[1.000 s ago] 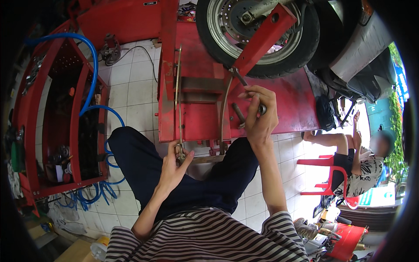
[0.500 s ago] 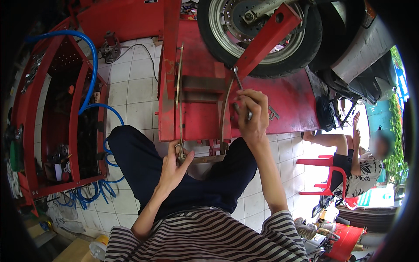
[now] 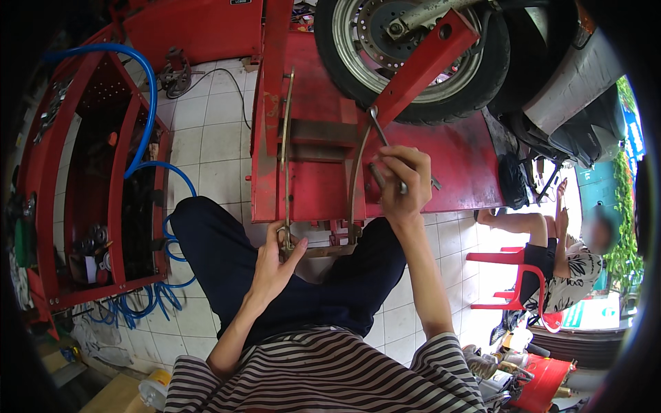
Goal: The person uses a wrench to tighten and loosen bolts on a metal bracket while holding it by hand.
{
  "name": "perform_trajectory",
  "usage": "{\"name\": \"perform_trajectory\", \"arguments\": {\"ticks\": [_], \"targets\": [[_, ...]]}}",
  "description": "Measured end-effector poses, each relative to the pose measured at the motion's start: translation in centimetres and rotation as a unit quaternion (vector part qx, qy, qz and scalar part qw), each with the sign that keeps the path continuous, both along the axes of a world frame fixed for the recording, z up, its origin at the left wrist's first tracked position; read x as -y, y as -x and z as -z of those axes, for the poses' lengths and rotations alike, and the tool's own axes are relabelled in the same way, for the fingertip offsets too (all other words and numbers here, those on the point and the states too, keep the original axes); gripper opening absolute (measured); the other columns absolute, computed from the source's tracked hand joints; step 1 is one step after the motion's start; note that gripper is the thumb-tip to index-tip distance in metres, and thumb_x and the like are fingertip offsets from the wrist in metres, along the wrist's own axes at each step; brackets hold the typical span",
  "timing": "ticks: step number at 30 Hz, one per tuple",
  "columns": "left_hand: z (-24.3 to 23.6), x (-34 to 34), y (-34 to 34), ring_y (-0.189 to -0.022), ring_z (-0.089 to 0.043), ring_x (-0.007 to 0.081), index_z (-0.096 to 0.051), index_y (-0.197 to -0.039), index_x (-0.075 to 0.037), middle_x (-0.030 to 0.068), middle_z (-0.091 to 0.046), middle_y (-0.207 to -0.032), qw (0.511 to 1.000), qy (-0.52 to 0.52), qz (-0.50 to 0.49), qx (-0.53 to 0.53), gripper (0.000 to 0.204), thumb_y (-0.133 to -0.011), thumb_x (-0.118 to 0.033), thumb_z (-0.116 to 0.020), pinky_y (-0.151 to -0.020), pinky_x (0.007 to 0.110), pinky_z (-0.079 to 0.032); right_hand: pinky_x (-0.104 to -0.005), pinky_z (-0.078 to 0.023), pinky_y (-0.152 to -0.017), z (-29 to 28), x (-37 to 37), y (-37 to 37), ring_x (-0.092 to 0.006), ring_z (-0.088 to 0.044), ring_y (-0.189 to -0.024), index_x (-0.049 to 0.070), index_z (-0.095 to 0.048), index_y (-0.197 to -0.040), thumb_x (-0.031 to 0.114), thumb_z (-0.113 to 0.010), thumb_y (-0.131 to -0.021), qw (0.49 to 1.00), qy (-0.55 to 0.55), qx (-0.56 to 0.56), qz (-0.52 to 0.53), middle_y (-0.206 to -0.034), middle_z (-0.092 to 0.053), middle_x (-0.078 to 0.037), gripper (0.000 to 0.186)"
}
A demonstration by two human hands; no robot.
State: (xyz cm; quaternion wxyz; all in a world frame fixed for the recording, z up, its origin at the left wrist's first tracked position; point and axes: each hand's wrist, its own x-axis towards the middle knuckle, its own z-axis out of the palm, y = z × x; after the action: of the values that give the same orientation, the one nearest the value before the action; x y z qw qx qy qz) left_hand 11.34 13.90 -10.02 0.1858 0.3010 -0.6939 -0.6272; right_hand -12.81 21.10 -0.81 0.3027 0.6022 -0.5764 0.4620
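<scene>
Right hand outstretched, gripping a wrench — left hand closer in.

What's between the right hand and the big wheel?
In the head view: a wrench, held in the right hand, and the low end of a red bar.

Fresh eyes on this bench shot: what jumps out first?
Probably the big wheel at top centre, above the red platform. Next, the bright blue hose arching over the red cart at left. Then the hands at centre: the right hand holds a wrench, the left hand grips the near left corner of a U-shaped metal frame.
</scene>
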Motion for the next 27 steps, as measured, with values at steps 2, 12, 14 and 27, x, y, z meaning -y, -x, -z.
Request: {"name": "perform_trajectory", "arguments": {"ticks": [2,12,14,27], "targets": [[0.1,0.0,-0.1,-0.061,-0.055,0.0127,-0.042,-0.129,0.001,0.0061,-0.061,-0.078,1.0,0.022,0.002,-0.004,0.049,-0.094,-0.022,-0.068,-0.057,0.028,-0.043,-0.0334,-0.052,-0.066,-0.4,-0.9,-0.4,-0.0238,-0.065,-0.085,-0.001,-0.06,-0.101,-0.011,-0.072,-0.075,0.999,0.035,-0.002,-0.017,-0.1,-0.064,-0.014,0.03],[-3.6,-1.3,-1.6,-0.069,-0.062,0.0323,-0.044,-0.131,0.002,0.0168,-0.059,-0.092,0.945,0.294,-0.083,0.114,0.06,-0.088,-0.027,-0.073,-0.065,0.039,-0.051,-0.0237,-0.047,-0.056,-4.0,-3.1,-3.4,-0.0114,-0.061,-0.061,-0.006,-0.057,-0.103,0.019,-0.05,-0.105,0.814,-0.098,0.56,-0.119,-0.087,-0.065,-0.013,0.026],[-6.7,-1.4,-0.3,-0.071,-0.063,0.034,-0.045,-0.131,0.002,0.0183,-0.059,-0.094,0.951,0.305,-0.044,0.028,0.056,-0.089,-0.024,-0.071,-0.065,0.04,-0.051,-0.0226,-0.046,-0.054,-4.3,-3.3,-3.8,-0.0114,-0.06,-0.06,-0.006,-0.057,-0.104,0.019,-0.05,-0.105,0.784,-0.111,0.592,-0.153,-0.087,-0.064,-0.013,0.026],[-10.2,-1.3,5.3,-0.064,-0.054,0.0241,-0.055,-0.104,0.003,0.0132,-0.053,-0.074,0.986,0.138,0.041,-0.084,0.018,-0.105,-0.01,-0.042,-0.061,0.035,-0.044,-0.0231,-0.049,-0.062,-3.1,-2.5,-4.6,-0.0089,-0.06,-0.07,-0.007,-0.058,-0.119,0.017,-0.052,-0.104,0.723,-0.116,0.645,-0.218,-0.096,-0.065,-0.009,0.029]]}}
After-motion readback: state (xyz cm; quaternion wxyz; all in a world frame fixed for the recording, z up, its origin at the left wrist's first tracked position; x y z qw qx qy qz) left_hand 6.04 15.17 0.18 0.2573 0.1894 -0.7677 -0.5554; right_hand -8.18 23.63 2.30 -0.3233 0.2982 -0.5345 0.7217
